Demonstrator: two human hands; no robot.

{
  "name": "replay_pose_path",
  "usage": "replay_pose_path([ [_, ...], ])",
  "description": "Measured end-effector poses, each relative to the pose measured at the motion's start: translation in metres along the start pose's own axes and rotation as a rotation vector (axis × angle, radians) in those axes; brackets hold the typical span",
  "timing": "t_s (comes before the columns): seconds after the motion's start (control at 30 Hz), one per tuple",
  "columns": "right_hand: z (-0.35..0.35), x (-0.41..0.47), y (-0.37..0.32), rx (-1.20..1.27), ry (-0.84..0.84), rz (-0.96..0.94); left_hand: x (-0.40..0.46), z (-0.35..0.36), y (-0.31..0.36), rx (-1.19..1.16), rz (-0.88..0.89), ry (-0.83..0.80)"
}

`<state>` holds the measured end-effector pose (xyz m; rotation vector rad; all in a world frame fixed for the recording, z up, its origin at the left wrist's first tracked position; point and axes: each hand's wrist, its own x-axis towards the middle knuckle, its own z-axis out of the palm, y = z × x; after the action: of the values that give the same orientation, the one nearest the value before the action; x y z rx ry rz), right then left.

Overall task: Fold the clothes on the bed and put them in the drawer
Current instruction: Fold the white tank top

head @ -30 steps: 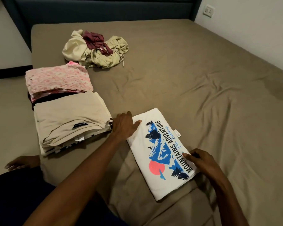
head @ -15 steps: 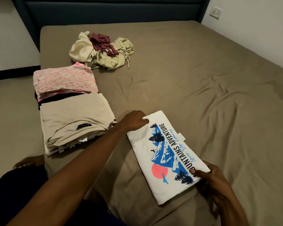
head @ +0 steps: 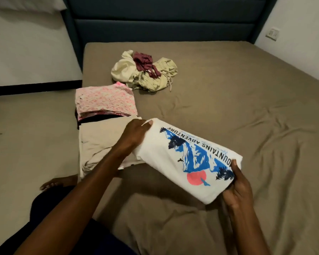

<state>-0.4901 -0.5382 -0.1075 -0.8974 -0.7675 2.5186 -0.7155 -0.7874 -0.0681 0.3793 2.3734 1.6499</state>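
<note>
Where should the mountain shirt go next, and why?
Probably onto the beige folded stack beside it. The white mountain shirt is already folded, the left hand and right hand hold its ends, and it overlaps that stack's edge.

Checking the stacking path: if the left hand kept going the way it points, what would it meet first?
Probably the pink folded top: the left hand, gripping the white T-shirt, points up-left over the beige stack. Depth is unclear.
</note>
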Motion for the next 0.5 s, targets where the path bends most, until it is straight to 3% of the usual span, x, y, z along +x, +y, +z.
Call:
replay_pose_path([
  [0.1, 0.072, 0.038, 0.012, -0.152, -0.108, -0.114, -0.02, -0.059, 0.0, -0.174, -0.03, 0.224],
  [0.2, 0.153, 0.071, 0.033, -0.374, -0.228, -0.216, -0.031, -0.115, -0.018, -0.201, -0.006, 0.411],
  [0.33, 0.229, 0.116, 0.076, -0.661, -0.333, -0.171, -0.032, -0.155, -0.06, -0.16, -0.129, 0.602],
  [0.43, 0.237, 0.16, 0.126, -0.996, -0.318, -0.087, -0.032, -0.16, -0.105, -0.009, -0.287, 0.616],
  [0.5, 0.223, 0.178, 0.154, -1.331, -0.274, -0.148, -0.034, -0.156, -0.135, 0.113, -0.401, 0.536],
])
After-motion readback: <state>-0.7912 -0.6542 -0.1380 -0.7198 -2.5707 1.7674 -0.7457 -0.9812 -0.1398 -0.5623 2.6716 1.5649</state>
